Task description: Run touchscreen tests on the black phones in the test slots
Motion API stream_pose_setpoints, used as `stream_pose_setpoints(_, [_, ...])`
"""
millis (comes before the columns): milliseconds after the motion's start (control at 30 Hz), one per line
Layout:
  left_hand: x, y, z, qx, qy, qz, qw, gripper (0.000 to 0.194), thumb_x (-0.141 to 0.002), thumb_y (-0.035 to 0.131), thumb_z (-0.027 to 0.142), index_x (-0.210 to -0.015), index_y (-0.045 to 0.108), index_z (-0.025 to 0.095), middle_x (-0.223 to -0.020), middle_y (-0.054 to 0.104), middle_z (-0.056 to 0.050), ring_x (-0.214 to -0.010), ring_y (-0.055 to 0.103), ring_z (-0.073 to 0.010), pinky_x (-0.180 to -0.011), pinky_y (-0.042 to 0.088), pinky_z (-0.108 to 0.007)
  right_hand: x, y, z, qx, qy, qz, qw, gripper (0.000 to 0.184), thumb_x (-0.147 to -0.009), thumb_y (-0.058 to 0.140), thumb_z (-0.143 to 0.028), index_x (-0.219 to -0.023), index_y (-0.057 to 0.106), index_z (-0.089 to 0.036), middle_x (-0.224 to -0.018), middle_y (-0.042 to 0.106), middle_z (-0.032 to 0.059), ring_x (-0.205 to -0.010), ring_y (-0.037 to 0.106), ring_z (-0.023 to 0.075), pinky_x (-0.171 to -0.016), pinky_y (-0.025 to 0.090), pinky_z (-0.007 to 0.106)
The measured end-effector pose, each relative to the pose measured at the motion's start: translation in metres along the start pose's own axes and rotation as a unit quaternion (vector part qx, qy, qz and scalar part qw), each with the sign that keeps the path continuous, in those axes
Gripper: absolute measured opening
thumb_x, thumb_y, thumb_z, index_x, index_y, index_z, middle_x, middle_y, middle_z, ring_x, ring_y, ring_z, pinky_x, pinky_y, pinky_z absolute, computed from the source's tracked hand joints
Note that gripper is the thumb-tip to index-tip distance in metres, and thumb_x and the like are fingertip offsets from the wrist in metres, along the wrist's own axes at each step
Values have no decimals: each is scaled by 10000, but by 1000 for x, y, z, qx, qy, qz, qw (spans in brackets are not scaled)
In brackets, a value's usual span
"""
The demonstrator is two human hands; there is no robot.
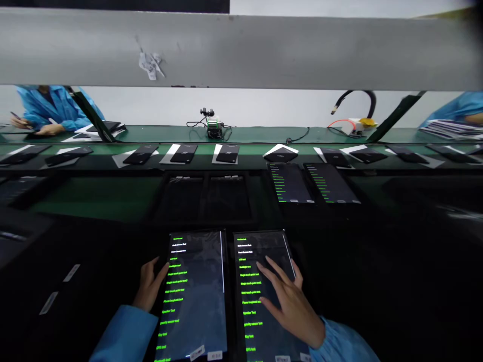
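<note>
Two lit tablets lie side by side before me, each showing a list of tests in green and white letters. At the outer edge of the left tablet is my left hand, thumb and finger apart. Over the screen of the right tablet my right hand is spread, its fingertips near the list. Whether those fingertips touch the glass I cannot tell. Small white labels are stuck near the bottom of both screens.
Two more lit tablets, one a dark tablet, lie behind on the right. Two dark screens sit left of them. Along the green belt lie several black devices on white papers. A co-worker's blue sleeve shows at far left. A grey beam crosses above.
</note>
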State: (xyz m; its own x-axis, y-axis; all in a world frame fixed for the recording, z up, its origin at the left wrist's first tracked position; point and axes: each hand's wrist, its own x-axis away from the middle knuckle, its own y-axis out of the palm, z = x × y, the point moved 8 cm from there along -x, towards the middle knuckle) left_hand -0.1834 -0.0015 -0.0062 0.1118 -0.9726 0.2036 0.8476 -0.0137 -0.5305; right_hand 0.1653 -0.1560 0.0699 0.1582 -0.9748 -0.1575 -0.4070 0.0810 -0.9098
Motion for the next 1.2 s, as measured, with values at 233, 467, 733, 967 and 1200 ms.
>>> stream_pose_setpoints(233, [-4,1,2,-10,16,18,1000,705,-614,552,690,-1091,431,185,-1160,392,-102,-1278,344,-353,-1137,229,-542,19,-33,13,-18,41,176,983,482,-907,390,-281,-1376,293,-327,-1311,567,15,-1243,488,262,-1107,-3,575])
stream_pose_setpoints(467, [-10,4,-7,7,-6,20,1000,700,-676,477,699,-1112,444,152,-1174,411,-135,-1279,339,-362,-1100,276,-554,39,-45,41,-2,125,220,968,458,-912,382,-368,-1367,338,-342,-1295,575,34,-1206,514,286,-1085,158,617])
stream_pose_setpoints(733, [-9,3,-16,31,11,13,999,650,-684,492,685,-1122,472,206,-1183,431,-95,-1298,351,-320,-1132,253,-523,82,1,111,-186,367,147,899,689,-852,377,-608,-1445,244,-284,-1483,348,66,-1341,351,314,-1026,403,562])
stream_pose_setpoints(967, [-11,0,-20,29,6,21,999,634,-683,530,625,-1135,494,182,-1187,454,-113,-1281,385,-334,-1135,252,-527,81,15,112,-261,387,125,876,722,-849,356,-640,-1459,212,-279,-1511,305,49,-1370,305,270,-1090,349,503])
stream_pose_setpoints(1200, [3,2,-5,29,48,44,997,601,-748,459,618,-1176,459,196,-1213,421,-98,-1308,343,-315,-1152,225,-485,78,15,112,-255,368,122,886,680,-868,366,-605,-1449,246,-275,-1503,320,54,-1372,303,270,-1107,307,516])
